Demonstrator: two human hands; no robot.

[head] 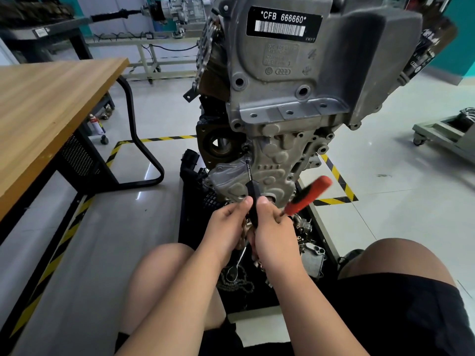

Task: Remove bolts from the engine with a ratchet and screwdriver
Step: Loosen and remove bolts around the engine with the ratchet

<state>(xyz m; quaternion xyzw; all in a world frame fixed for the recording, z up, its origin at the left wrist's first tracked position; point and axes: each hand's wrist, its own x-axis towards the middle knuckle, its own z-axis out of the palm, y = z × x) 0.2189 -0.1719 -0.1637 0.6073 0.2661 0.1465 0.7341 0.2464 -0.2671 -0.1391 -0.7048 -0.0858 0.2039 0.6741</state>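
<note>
Down low at the engine: left hand and right hand both pinching the screwdriver, tip up on a bolt just above, red tool tucked in right fingers. Many holes already bare, some bolts left; ratchet idle below the wrists.

My right hand grips a black screwdriver and a red-and-black handle. The engine is grey, its label black with white print. Floor tape runs yellow-and-black; the table is light wood-grain.
</note>
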